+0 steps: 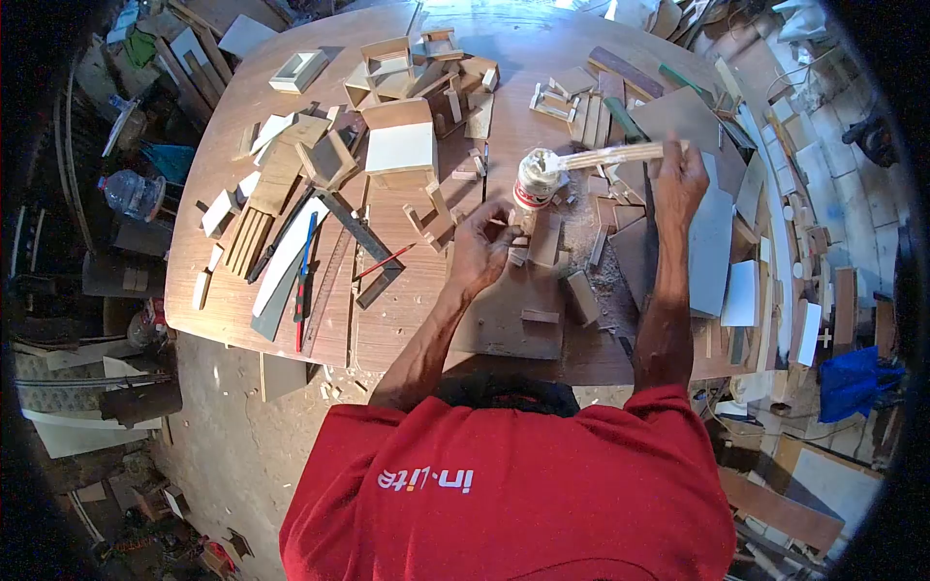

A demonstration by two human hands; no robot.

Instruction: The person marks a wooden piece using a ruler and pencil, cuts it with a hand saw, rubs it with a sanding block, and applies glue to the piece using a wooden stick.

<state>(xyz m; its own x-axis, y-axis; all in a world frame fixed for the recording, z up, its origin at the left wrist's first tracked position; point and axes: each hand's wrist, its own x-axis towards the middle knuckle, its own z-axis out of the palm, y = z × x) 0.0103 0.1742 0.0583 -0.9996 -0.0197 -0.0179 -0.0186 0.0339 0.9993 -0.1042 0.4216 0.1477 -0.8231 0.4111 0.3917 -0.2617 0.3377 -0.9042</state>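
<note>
My right hand [682, 179] is closed around one end of a flat wooden stick [620, 155] smeared with white glue. The stick's other end reaches the mouth of a glue jar [536, 182], which is white and red with white paste around its rim. Just left of the jar, my left hand [481, 247] has its fingers pinched together at what looks like a small pale wooden piece [512, 219], partly hidden by the fingertips. Below that hand lies a brown board [499, 320] bearing small wooden blocks [546, 240].
Several small wooden box frames [401, 136] crowd the table's far middle. To the left lie a blue-and-red cutter [307, 276], a black square [360, 247] and a red pencil [384, 261]. Sawdust [608, 276] and grey panels [712, 242] are at the right.
</note>
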